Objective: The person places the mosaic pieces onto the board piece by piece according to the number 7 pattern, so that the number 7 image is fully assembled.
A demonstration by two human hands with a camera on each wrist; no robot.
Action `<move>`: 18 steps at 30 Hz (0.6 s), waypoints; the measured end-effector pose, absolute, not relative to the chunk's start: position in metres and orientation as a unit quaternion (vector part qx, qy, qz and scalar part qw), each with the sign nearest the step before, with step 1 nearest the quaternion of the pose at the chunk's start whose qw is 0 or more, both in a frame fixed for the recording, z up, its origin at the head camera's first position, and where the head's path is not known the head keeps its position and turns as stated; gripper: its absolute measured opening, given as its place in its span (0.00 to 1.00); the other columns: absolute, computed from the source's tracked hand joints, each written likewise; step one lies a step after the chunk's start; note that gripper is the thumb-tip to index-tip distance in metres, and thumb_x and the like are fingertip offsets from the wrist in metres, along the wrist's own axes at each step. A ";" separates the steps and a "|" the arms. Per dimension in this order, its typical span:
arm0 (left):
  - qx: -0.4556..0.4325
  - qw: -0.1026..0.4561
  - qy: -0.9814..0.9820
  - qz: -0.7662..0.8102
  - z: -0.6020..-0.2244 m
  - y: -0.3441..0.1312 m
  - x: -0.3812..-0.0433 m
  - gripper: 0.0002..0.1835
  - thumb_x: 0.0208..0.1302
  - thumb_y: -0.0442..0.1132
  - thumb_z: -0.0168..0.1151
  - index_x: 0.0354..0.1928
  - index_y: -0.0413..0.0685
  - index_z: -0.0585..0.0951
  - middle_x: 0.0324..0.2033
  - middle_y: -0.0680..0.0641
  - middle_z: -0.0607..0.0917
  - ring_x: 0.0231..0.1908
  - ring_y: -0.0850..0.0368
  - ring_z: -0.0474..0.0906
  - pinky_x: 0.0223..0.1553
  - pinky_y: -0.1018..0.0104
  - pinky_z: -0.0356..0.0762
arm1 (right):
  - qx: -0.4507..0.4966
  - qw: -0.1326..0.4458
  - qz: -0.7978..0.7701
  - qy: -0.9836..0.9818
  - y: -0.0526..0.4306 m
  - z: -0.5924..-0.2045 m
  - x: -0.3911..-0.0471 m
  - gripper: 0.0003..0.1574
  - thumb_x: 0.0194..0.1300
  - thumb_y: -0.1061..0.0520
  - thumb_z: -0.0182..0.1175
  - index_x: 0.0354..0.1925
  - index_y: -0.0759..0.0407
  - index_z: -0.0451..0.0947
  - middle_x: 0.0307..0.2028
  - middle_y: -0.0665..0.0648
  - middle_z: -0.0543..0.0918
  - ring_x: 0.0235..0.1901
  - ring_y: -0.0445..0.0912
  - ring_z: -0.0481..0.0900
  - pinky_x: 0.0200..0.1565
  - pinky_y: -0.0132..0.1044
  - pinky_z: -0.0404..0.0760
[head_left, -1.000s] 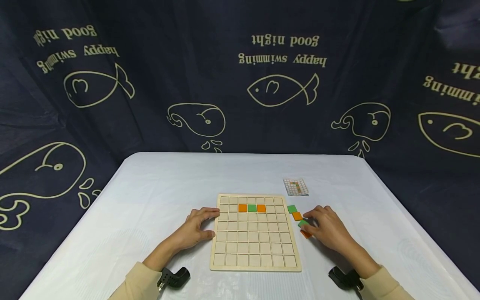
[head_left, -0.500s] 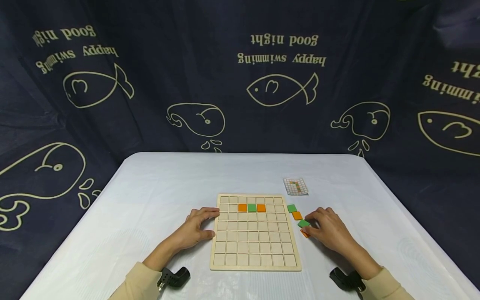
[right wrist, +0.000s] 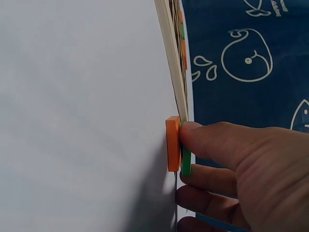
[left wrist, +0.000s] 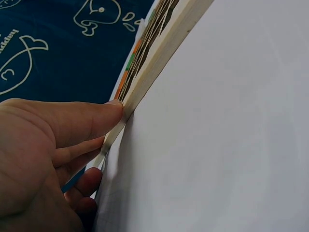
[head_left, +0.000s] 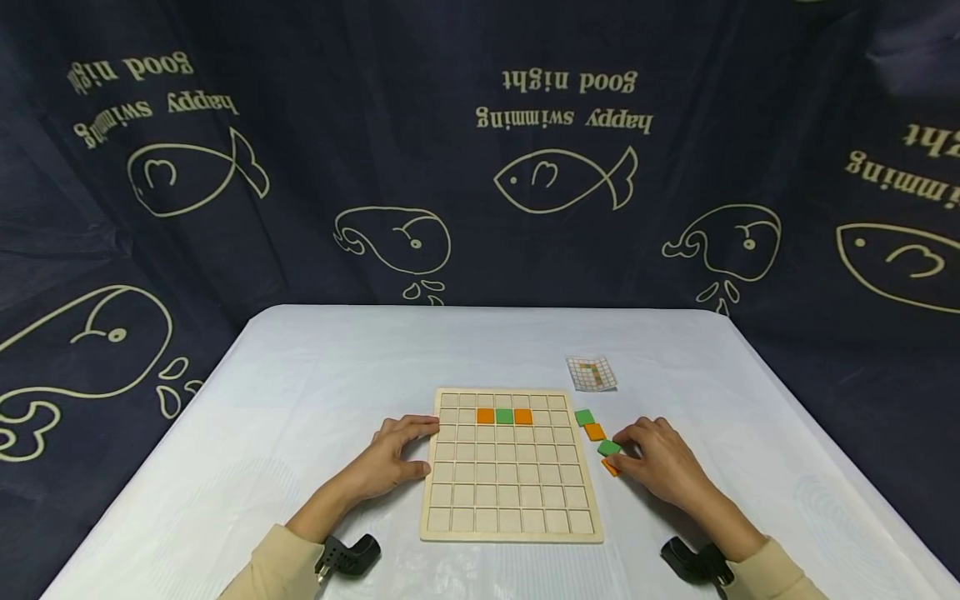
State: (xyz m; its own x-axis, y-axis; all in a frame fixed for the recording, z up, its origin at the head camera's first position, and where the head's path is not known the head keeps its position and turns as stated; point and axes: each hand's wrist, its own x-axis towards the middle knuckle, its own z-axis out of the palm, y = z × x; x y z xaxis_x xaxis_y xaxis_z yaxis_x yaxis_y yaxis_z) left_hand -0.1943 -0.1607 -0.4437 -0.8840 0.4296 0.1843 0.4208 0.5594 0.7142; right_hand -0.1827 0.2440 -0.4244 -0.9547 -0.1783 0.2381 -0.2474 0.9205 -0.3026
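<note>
Grip at right [head_left: 660,458], narrow, around green tile [head_left: 608,448]

The gridded wooden board [head_left: 508,472] lies flat at lower centre of the head view, three inset tiles [head_left: 504,416], orange, green, orange, in its second row down. Right of it, slanting downward, come a green tile [head_left: 584,417], an orange tile [head_left: 594,432], another green square [head_left: 609,448] pinched by the right hand [head_left: 660,458], and a partly hidden orange square [head_left: 611,469].

The site is a fabric-screened tabletop workstation, wider room type indeterminable, identified by a navy curtain [head_left: 315,108] bearing whale outlines [head_left: 399,242], fish outlines [head_left: 551,181] and inverted lettering [head_left: 565,119], surrounding a white-covered table [head_left: 360,358] at rear and sides.
</note>
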 end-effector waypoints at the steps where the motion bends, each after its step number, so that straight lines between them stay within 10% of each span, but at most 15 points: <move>1: 0.239 0.010 0.883 0.404 -0.443 -0.161 -0.195 0.30 0.51 0.36 0.68 0.59 0.42 0.75 0.63 0.48 0.72 0.52 0.57 0.61 0.52 0.58 0.54 | 0.109 0.103 0.168 -0.974 0.244 -0.425 -0.182 0.13 0.49 0.52 0.70 0.34 0.56 0.84 0.29 0.49 0.78 0.34 0.44 0.69 0.36 0.39 0.67; 18: 0.230 0.033 0.887 0.400 -0.441 -0.160 -0.195 0.30 0.53 0.37 0.67 0.61 0.45 0.74 0.64 0.49 0.71 0.54 0.53 0.61 0.53 0.56 0.54 | 0.111 0.112 0.182 -0.971 0.247 -0.425 -0.182 0.12 0.49 0.53 0.71 0.33 0.56 0.84 0.27 0.48 0.76 0.32 0.42 0.66 0.33 0.37 0.65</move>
